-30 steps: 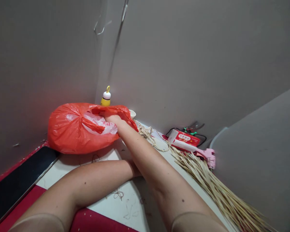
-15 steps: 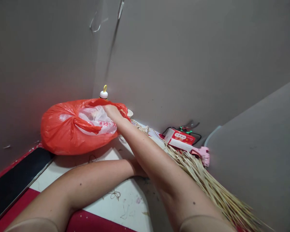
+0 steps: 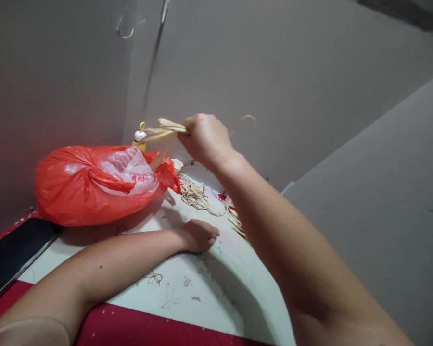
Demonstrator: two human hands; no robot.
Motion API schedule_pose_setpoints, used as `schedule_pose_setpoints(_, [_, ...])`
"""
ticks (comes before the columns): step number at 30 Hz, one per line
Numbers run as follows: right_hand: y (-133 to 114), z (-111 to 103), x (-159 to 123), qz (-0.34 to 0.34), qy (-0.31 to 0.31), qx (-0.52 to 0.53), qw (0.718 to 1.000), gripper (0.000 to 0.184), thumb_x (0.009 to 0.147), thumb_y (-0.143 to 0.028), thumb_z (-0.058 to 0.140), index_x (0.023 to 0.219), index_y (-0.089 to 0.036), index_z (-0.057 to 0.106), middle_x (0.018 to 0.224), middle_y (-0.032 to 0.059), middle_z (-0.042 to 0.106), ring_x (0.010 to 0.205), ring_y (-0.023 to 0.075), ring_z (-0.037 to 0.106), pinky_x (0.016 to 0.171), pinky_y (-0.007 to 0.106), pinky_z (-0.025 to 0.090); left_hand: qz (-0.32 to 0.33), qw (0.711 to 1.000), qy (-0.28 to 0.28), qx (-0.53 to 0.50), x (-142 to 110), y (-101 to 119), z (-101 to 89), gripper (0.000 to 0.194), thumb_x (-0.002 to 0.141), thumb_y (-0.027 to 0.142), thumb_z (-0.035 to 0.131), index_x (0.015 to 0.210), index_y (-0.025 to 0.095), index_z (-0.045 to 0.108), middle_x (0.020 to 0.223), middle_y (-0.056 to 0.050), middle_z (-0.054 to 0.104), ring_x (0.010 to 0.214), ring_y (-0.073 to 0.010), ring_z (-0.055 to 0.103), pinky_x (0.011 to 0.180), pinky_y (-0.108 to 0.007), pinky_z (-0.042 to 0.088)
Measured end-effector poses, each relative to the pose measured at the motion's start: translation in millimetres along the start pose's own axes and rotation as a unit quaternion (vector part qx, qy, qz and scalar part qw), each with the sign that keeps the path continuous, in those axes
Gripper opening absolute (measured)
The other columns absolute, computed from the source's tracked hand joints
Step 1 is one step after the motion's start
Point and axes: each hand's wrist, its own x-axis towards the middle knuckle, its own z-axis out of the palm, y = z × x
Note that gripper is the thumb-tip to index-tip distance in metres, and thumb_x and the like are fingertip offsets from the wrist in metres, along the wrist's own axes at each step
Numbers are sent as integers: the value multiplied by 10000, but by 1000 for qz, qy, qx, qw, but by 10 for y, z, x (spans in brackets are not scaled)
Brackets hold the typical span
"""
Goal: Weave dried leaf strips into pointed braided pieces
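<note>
The left hand (image 3: 198, 235) rests on the white tabletop (image 3: 216, 307), just below centre, fingers loosely curled — whether it grips anything cannot be told; it would serve better steadying the red bag (image 3: 67, 190), left of centre. The right hand (image 3: 208, 138), upper centre, is clamped on pale strips (image 3: 166, 129) trailing toward the bag's mouth — a slow, even pull should limit snagging

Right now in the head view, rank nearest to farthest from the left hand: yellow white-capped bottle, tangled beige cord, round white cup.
1. Cord, just beyond the left hand.
2. Cup, leftward beyond the cord.
3. Bottle, behind the red plastic bag.
</note>
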Motion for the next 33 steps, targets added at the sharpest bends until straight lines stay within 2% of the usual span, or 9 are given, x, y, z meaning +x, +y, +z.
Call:
schedule_pose_setpoints(4, [378, -447, -510, 63, 14, 70, 995, 202, 860, -238, 533, 815, -118, 689, 708, 33, 608, 783, 185, 627, 716, 339, 481, -52, 997, 9, -49, 24, -39, -25, 333, 827, 257, 515, 1101, 189, 691, 947, -89, 727, 938, -263, 658, 839, -376, 488])
schedule_pose_setpoints(7, [667, -538, -1041, 152, 13, 139, 979, 173, 814, -258, 568, 787, -145, 696, 601, -4, 563, 606, 143, 578, 581, 290, 457, -93, 974, 47, -199, 50, -77, -72, 268, 795, 256, 574, 1019, 168, 693, 763, -53, 685, 726, -198, 638, 683, -312, 490])
schedule_pose_setpoints(10, [918, -302, -1596, 251, -23, 181, 951, 155, 787, -297, 585, 780, -184, 691, 583, -8, 564, 515, 143, 536, 492, 279, 421, -156, 888, 64, -428, 95, -122, -165, 240, 806, 222, 577, 1028, 162, 642, 614, 5, 605, 508, -120, 547, 511, -245, 439])
schedule_pose_setpoints(12, [1020, -21, -1921, 325, -95, 196, 920, 141, 793, -296, 569, 781, -215, 684, 572, -1, 574, 483, 157, 524, 464, 289, 404, -187, 833, 60, -517, 134, -164, -262, 178, 804, 173, 585, 971, 147, 643, 633, -3, 620, 466, -94, 528, 486, -228, 443])
schedule_pose_setpoints(14, [1048, 272, -2159, 338, -138, 205, 908, 96, 759, -232, 587, 754, -239, 683, 591, 12, 614, 512, 177, 561, 483, 297, 428, -244, 810, 107, -522, 171, -217, -380, 104, 763, 91, 623, 858, 127, 646, 589, 4, 603, 433, -72, 505, 444, -195, 420])
schedule_pose_setpoints(18, [973, 672, -2295, 301, -182, 190, 916, 115, 756, -236, 607, 828, -212, 694, 766, 44, 708, 714, 210, 650, 629, 298, 489, -244, 770, 159, -567, 203, -320, -616, 128, 776, 96, 646, 903, 110, 656, 655, -20, 652, 471, -81, 558, 464, -199, 456])
schedule_pose_setpoints(23, [874, 823, -2088, 262, -215, 63, 939, 359, 789, -248, 585, 1134, -204, 671, 1070, 106, 720, 995, 277, 658, 834, 366, 491, -205, 784, 206, -548, 181, -322, -792, 159, 760, 144, 679, 916, 111, 680, 679, -19, 664, 483, -73, 555, 454, -185, 422])
schedule_pose_setpoints(28, [930, 713, -2030, 181, -255, 147, 938, 723, 727, -246, 697, 1416, -192, 484, 1342, 123, 596, 1165, 261, 587, 963, 350, 452, -146, 843, 274, -439, 191, -157, -819, 141, 779, 95, 587, 883, 109, 681, 618, 12, 626, 457, -48, 499, 467, -171, 389])
schedule_pose_setpoints(33, [1081, 430, -2233, 174, -120, 239, 948, 468, 799, -165, 626, 1262, -229, 623, 1231, 90, 649, 1083, 214, 609, 944, 385, 464, -97, 889, 264, -361, 218, 42, -845, 125, 759, 87, 578, 824, 100, 684, 598, 13, 603, 491, -62, 506, 515, -195, 420])
